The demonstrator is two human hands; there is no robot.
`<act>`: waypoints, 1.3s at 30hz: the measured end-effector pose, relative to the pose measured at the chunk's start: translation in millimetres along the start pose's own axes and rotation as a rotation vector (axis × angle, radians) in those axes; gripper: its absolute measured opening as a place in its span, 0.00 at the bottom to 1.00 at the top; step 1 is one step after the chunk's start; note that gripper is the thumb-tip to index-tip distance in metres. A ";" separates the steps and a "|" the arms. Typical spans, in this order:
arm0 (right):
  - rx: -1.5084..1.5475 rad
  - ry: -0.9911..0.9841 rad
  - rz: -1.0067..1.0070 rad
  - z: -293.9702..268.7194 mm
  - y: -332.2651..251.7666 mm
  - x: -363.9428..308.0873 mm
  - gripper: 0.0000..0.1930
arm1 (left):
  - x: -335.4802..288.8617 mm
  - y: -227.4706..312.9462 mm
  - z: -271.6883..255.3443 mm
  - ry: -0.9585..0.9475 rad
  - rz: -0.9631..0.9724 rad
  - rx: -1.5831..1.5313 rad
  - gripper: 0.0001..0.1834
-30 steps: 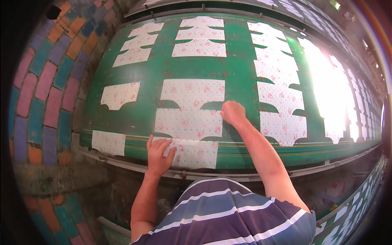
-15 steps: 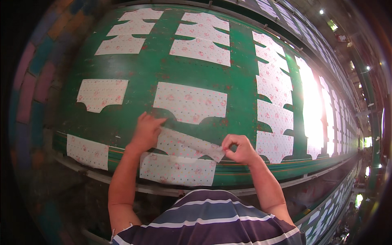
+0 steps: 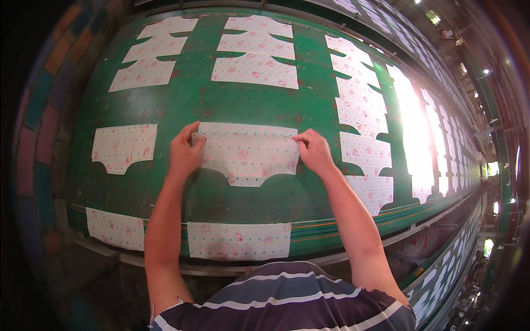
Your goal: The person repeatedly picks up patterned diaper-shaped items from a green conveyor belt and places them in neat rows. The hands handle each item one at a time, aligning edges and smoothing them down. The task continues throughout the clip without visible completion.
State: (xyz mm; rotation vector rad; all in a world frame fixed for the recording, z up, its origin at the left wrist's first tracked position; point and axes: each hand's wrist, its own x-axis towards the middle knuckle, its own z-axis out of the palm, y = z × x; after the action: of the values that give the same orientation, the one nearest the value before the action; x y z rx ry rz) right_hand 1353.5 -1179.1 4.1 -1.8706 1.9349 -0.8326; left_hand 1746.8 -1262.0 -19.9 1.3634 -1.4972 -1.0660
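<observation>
Both my hands hold a thin white cut fabric piece (image 3: 248, 151) printed with pink flowers and small dots. My left hand (image 3: 187, 150) pinches its upper left corner, and my right hand (image 3: 313, 151) pinches the upper right one. The held piece hangs over a matching fabric piece on the green table (image 3: 237, 105); a strip of that lower piece shows along the top and at the bottom tab. The two outlines are close but slightly offset. Nearer my body, a printed piece (image 3: 238, 243) lies across the table's front edge.
A single cut piece (image 3: 124, 146) lies to the left, another (image 3: 115, 229) at the front left edge. Columns of similar pieces (image 3: 255, 69) cover the far side and right. Strong glare whitens some pieces (image 3: 411, 132). A metal rail (image 3: 221, 269) runs along the front.
Both hands have moved forward, away from my body, carrying the fabric piece from the front edge to over the matching piece. The held fabric, slanted and folded before, is now spread out straight.
</observation>
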 end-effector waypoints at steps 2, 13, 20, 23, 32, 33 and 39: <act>-0.022 0.050 -0.045 3.5 4.3 3.4 0.10 | 3.5 -4.1 4.7 0.050 0.018 0.116 0.28; 0.021 0.174 0.021 -43.6 39.7 -148.0 0.11 | -79.8 25.6 34.1 0.053 0.475 0.379 0.13; -0.017 0.304 0.166 -99.3 91.8 -214.8 0.05 | -125.5 80.6 129.3 -0.233 0.397 0.135 0.13; -0.032 0.327 0.200 -128.8 112.6 -224.4 0.02 | -147.7 95.1 179.9 -0.316 0.472 0.176 0.17; -0.073 0.396 0.137 -220.8 227.6 -184.9 0.05 | -209.7 104.7 309.8 -0.232 0.597 0.415 0.31; -0.089 0.427 0.105 -227.4 244.8 -178.3 0.05 | -216.4 101.8 320.0 -0.194 0.573 0.452 0.32; -0.203 0.394 0.135 -261.0 347.1 -120.5 0.07 | -251.1 87.9 367.1 0.002 0.418 0.743 0.31</act>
State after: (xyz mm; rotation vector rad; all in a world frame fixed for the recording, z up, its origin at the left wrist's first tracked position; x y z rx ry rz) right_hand 931.7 -1022.8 -23.3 -1.7576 2.4354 -1.0594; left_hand 1388.4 -986.4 -53.6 1.4101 -2.1705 -0.2353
